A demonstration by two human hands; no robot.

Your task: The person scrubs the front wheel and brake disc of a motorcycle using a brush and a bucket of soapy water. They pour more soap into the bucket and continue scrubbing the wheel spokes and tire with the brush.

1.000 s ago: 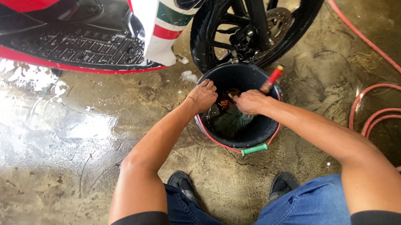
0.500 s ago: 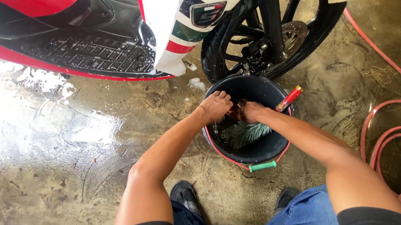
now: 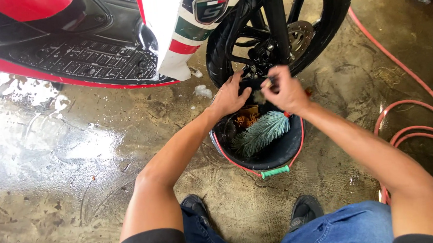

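We crouch on the wet concrete floor (image 3: 56, 196) with a black bucket (image 3: 278, 155) just in front of our knees, right beside the front wheel (image 3: 316, 25) of a red and white scooter (image 3: 171, 29). Both our hands are raised over the far rim of the bucket. Our right hand (image 3: 284, 90) is closed in a pinch around a small pale wad (image 3: 260, 97), seemingly a scrap of sponge or cloth, though it is too small to tell for sure. Our left hand (image 3: 230, 96) sits just beside it with fingers curled, and we cannot tell whether it shares the hold or only steadies.

Inside the bucket lies a grey-green bristle brush (image 3: 260, 133), its head fanned toward the left, next to something orange-brown (image 3: 246, 118). We judge the wad soft, wet and light, likely slippery with suds, so a fingertip pinch suits it. The brush looks stiff in the stem and springy in the bristles, best taken by the handle end toward the right. A pink hose (image 3: 412, 124) coils on the floor to the right.
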